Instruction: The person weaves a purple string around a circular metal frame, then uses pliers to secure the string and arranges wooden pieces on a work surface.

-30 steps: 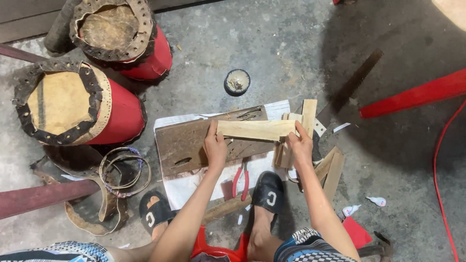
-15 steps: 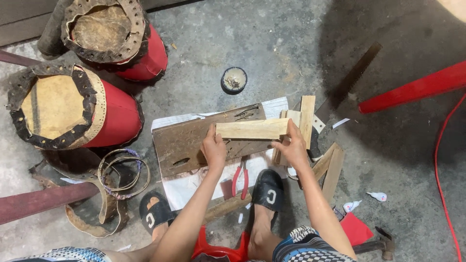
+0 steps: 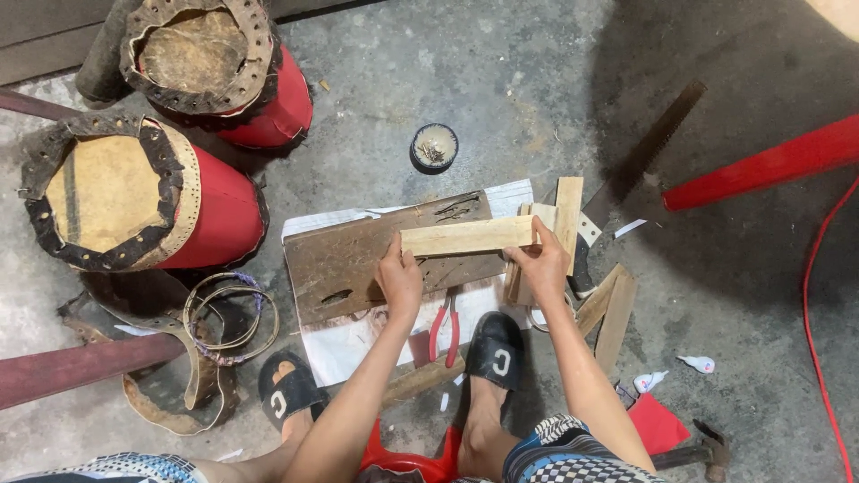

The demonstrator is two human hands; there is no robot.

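A pale wooden strip lies across a dark, worn board on the floor. My left hand grips the strip's left end from below. At the right end my right hand holds the same strip, beside several loose wood offcuts. The board rests on white paper. Red-handled pliers lie just under my hands, by my sandalled foot.
Two red drums with leather heads stand at the left. A small round tin sits beyond the board. A handsaw, red bars, a red cable, a hammer and small tubes lie at the right. Leather rings lie lower left.
Both hands keep their hold on the wooden strip in nearly the same place over the board. The view has shifted slightly.
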